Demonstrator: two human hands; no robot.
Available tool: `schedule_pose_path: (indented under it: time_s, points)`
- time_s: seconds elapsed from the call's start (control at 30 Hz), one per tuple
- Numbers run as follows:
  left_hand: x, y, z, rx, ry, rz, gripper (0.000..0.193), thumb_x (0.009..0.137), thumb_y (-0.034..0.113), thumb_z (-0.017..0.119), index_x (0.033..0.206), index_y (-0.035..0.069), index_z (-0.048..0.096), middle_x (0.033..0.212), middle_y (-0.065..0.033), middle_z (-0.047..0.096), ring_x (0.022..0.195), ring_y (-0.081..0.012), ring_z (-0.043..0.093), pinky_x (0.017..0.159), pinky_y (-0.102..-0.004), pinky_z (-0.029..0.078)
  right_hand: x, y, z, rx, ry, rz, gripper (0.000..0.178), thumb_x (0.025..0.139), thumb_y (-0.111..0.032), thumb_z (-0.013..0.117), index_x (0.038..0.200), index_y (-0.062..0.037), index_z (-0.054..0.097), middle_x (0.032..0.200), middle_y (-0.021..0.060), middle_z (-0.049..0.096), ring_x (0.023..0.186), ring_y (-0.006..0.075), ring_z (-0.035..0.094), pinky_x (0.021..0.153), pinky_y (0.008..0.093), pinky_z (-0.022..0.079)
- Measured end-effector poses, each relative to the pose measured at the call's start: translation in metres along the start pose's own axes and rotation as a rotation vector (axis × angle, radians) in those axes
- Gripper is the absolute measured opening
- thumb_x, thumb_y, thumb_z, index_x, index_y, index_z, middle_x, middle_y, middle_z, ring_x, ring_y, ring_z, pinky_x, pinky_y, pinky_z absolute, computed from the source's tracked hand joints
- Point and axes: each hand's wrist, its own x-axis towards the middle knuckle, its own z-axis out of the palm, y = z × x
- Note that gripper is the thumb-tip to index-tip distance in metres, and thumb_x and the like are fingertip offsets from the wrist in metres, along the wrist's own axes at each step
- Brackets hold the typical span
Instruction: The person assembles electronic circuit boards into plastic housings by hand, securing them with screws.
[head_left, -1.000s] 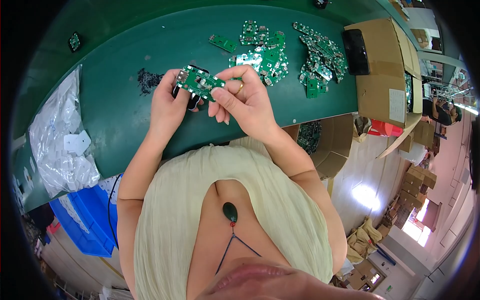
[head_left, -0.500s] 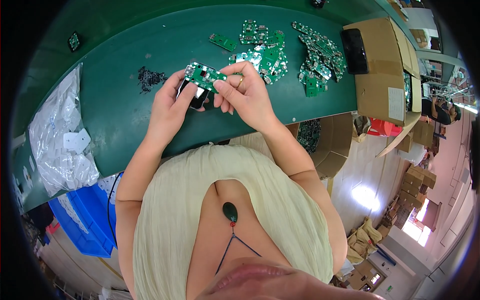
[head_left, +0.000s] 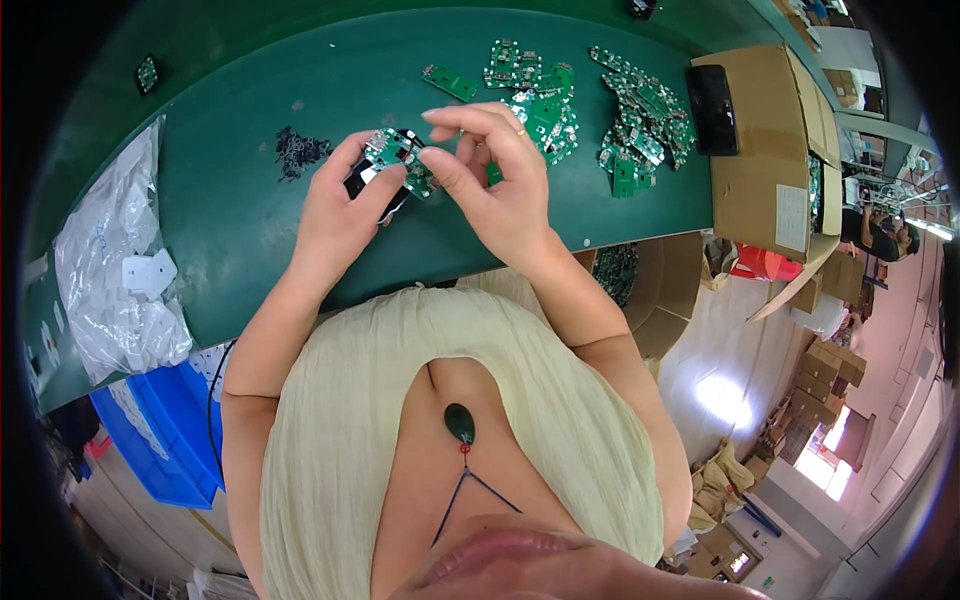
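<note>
My left hand (head_left: pixel 345 205) is closed around a green circuit board (head_left: pixel 392 150), gripping it together with a dark, shiny-faced piece (head_left: pixel 358 181) beneath. The thumb presses along the board's near side. Just to the right of the board, my right hand (head_left: pixel 495 185) has its thumb and forefinger apart, with the thumb tip close to the board's edge. No object shows between those fingertips. Past my right hand lies a loose pile of green circuit boards (head_left: pixel 545 115), partly hidden by it. A small heap of black bits (head_left: pixel 300 152) lies left of my left hand.
Another pile of boards (head_left: pixel 645 120) lies to the right, near a black phone-like slab (head_left: pixel 713 110) against a cardboard box (head_left: pixel 750 170). A clear plastic bag (head_left: pixel 110 260) rests at the left. Below the green table (head_left: pixel 230 230) are a blue bin (head_left: pixel 165 440) and an open carton (head_left: pixel 660 290).
My right hand has let go of the board's right end, its thumb and forefinger spreading apart. The board has tilted in my left hand.
</note>
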Motion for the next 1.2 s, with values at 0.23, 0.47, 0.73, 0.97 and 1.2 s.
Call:
schedule_pose_path:
  time_s: [0.23,0.47,0.73,0.97,1.2]
  points:
    - [0.001,0.001,0.000,0.027,-0.002,-0.005,0.021,0.083,0.013,0.057,0.101,0.003,0.053,0.072,0.0014,0.054,0.058,-0.0038,0.048,0.047,-0.0200,0.038,0.005,0.000,0.008,0.117,-0.044,0.015,0.014,0.078,-0.001,0.063,0.092,-0.0004,0.060,0.085,0.0033,0.057,0.061,0.0036,0.049,0.048,0.0157,0.038]
    - [-0.001,0.005,0.002,-0.015,-0.005,-0.035,0.022,0.082,0.013,0.058,0.101,0.004,0.054,0.069,0.0013,0.053,0.054,-0.0039,0.047,0.044,-0.0197,0.037,0.005,0.007,0.014,0.404,-0.046,0.232,0.007,0.078,-0.002,0.062,0.085,-0.0006,0.058,0.077,0.0015,0.055,0.052,0.0021,0.040,0.043,0.0158,0.030]
    - [-0.004,0.016,-0.007,0.035,-0.058,-0.062,0.023,0.082,0.014,0.058,0.102,0.003,0.053,0.065,0.0013,0.053,0.047,-0.0041,0.045,0.042,-0.0197,0.035,0.016,0.002,0.004,0.097,-0.132,0.025,0.010,0.078,0.001,0.062,0.087,-0.0002,0.058,0.078,0.0020,0.057,0.065,0.0057,0.053,0.056,0.0179,0.043]
    - [-0.005,0.016,-0.010,0.184,-0.025,0.117,0.027,0.080,0.012,0.060,0.104,0.002,0.053,0.069,0.0013,0.052,0.049,-0.0032,0.045,0.042,-0.0190,0.036,0.026,-0.005,-0.001,-0.126,-0.169,-0.242,0.011,0.072,0.004,0.064,0.081,-0.0003,0.059,0.075,0.0048,0.057,0.056,0.0089,0.052,0.049,0.0204,0.043]
    - [-0.004,0.033,-0.015,0.102,-0.087,-0.037,0.023,0.080,0.012,0.058,0.100,0.003,0.054,0.066,0.0009,0.053,0.046,-0.0040,0.045,0.041,-0.0198,0.035,0.037,-0.008,-0.016,-0.181,-0.273,-0.369,0.015,0.066,0.007,0.063,0.078,-0.0010,0.056,0.074,0.0057,0.056,0.057,0.0129,0.054,0.050,0.0228,0.044]
